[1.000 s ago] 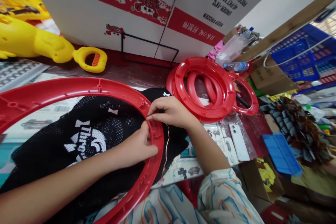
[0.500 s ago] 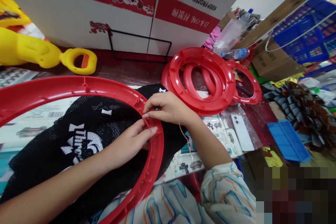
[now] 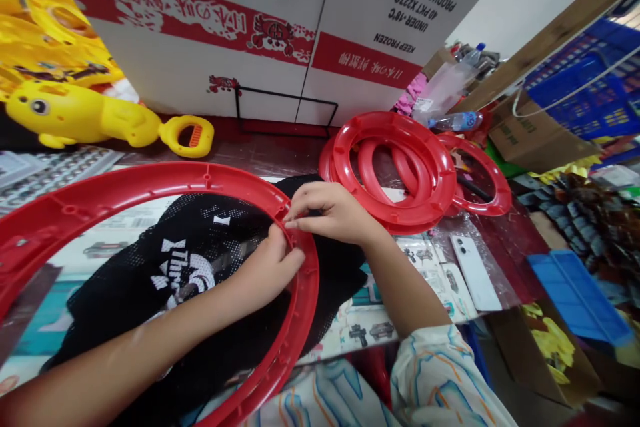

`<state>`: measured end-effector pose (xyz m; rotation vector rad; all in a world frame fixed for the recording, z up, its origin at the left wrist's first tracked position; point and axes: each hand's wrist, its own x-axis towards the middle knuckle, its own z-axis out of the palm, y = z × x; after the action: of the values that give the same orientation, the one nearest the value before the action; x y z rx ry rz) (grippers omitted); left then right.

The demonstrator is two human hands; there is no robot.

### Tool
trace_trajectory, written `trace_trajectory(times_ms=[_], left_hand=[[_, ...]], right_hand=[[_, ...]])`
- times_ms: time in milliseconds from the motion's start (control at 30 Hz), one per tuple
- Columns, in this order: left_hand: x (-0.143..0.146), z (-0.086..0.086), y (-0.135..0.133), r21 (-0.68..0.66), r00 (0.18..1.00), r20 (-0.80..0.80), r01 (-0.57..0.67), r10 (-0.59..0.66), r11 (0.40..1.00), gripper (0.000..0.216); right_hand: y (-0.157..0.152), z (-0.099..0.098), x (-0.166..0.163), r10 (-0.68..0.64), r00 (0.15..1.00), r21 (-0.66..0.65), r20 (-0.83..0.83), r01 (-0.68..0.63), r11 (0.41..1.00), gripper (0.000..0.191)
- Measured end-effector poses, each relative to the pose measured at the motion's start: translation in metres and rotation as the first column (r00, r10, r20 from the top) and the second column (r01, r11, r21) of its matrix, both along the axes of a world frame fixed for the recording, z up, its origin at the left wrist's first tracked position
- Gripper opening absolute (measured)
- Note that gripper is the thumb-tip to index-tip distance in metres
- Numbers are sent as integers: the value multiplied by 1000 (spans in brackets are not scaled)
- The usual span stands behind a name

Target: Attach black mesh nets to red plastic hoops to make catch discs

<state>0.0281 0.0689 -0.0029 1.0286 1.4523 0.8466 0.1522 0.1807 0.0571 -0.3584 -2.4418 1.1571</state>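
Observation:
A large red plastic hoop [image 3: 150, 180] lies on the table over a black mesh net [image 3: 200, 260] with white lettering. My left hand [image 3: 267, 270] reaches through the hoop and pinches its inner rim at the right side. My right hand [image 3: 327, 210] comes from outside and pinches the same spot on the rim, fingers closed and touching the left hand's fingertips. Both hands press net and rim together; what sits between the fingertips is too small to make out.
A stack of smaller red rings [image 3: 395, 170] lies right of my hands, with a white phone [image 3: 475, 273] in front. A yellow toy [image 3: 75, 117] and a big white-and-red carton [image 3: 250, 20] stand behind. Blue crates [image 3: 595, 90] and a blue tray [image 3: 580, 297] sit at right.
My left fingers, stretched out half a second ago, have curled back into a pinch on the rim. The view has shifted a little downward and to the right.

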Motion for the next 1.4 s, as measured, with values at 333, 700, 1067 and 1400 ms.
trace_trajectory(times_ms=[333,700,1067,1400], left_hand=[[-7,-1,-11,56,994,80,74,-78,996,34],[-6,-6,-12,42,995,75,68,-71,997,41],[-7,-17,-16,-11,978,203,56,-53,998,43],[0,-5,-16,-45,901,431,-35,51,998,37]], right_hand=[[3,-22,-19,-90,996,-175,-18,85,981,6],[1,-32,-22,-99,995,-201,-15,94,975,6],[-5,-55,-24,-195,978,-563,-69,123,817,9],[-4,-51,-24,-208,973,-522,-96,129,843,10]])
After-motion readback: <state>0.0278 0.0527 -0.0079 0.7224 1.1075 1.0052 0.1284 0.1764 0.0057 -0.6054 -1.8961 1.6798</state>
